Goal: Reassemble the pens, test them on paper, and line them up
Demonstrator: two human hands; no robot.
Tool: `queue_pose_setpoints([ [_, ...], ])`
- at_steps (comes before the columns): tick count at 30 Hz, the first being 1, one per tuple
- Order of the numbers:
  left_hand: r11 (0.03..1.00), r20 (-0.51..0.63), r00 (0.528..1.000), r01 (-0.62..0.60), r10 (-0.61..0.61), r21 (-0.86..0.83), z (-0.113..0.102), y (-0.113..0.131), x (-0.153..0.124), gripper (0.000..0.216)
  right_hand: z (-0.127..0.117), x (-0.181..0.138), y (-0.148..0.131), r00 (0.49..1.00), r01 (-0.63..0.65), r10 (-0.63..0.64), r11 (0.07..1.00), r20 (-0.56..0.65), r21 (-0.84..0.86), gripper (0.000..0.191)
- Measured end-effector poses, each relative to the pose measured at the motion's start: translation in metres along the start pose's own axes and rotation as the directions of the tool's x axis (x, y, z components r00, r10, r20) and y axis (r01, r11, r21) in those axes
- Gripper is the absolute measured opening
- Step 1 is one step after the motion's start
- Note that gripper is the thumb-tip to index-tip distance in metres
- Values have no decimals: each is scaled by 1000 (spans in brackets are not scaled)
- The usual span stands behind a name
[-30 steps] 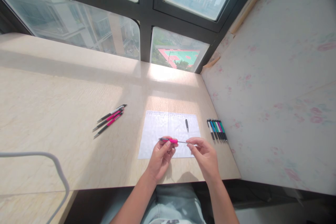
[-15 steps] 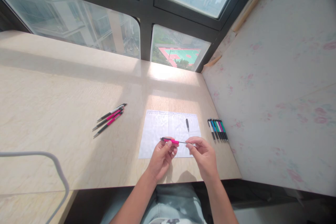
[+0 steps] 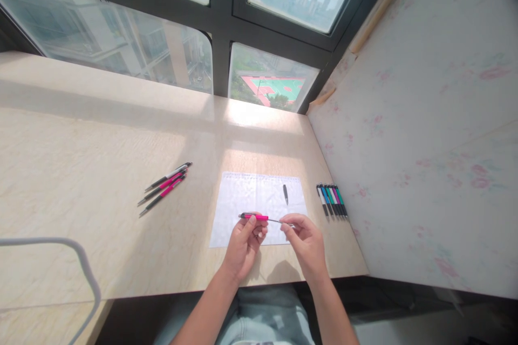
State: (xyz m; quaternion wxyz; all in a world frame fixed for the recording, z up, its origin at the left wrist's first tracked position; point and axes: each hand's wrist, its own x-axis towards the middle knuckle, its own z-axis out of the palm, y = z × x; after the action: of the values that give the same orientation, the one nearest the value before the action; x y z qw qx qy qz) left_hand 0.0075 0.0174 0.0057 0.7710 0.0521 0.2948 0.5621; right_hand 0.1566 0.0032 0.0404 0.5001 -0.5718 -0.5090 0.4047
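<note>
My left hand point(image 3: 245, 242) is closed around the pink barrel point(image 3: 254, 217) of a pen, holding it level over a white sheet of paper point(image 3: 246, 199). My right hand point(image 3: 304, 240) pinches the thin refill point(image 3: 279, 221) that sticks out of the barrel's right end. A small black pen tip piece point(image 3: 285, 194) lies loose on the paper, just beyond my hands.
Three pens point(image 3: 164, 187), pink and white with black tips, lie in a group on the beige desk point(image 3: 101, 172) to the left. A row of several pens point(image 3: 331, 199) lies to the right by the floral wall point(image 3: 424, 145). A window point(image 3: 218, 21) runs behind the desk. A white rail point(image 3: 60, 259) curves at lower left.
Both hands with the pink pen have shifted slightly left and nearer in the picture as the head camera moved. The grip on barrel and refill is the same.
</note>
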Motion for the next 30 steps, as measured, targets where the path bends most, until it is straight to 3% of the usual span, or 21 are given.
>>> queue_pose_setpoints([
  [9, 999, 6, 999, 41, -41, 9, 0, 0, -1, 22, 10, -1, -9, 997, 5, 2, 996, -74, 89, 15],
  [15, 1000, -14, 1000, 3, -3, 14, 0, 0, 0, 22, 20, -5, 0, 995, -34, 41, 997, -87, 75, 22],
  [18, 1000, -46, 999, -21, 20, -15, 0, 0, 1, 22, 18, 1, 9, 997, 27, -31, 998, -65, -60, 28],
  [20, 999, -65, 998, -24, 21, -39, -1, 0, 1, 23, 13, 14, 18, 993, 93, -109, 965, -55, -247, 25],
  [22, 999, -66, 998, -17, 14, -43, -2, -1, 2, 23, 7, 32, 28, 972, 153, -217, 879, -93, -451, 21],
  [24, 999, -57, 998, -12, 9, -41, -4, -1, 3, 22, 3, 50, 38, 946, 118, -275, 786, -171, -607, 21],
  [27, 999, -50, 999, -9, 7, -39, -6, -2, 4, 22, 1, 69, 49, 945, 61, -274, 685, -179, -726, 19],
  [30, 999, -53, 999, 3, -5, -34, -6, -2, 4, 23, 2, 74, 52, 950, 61, -260, 702, -175, -709, 19],
])
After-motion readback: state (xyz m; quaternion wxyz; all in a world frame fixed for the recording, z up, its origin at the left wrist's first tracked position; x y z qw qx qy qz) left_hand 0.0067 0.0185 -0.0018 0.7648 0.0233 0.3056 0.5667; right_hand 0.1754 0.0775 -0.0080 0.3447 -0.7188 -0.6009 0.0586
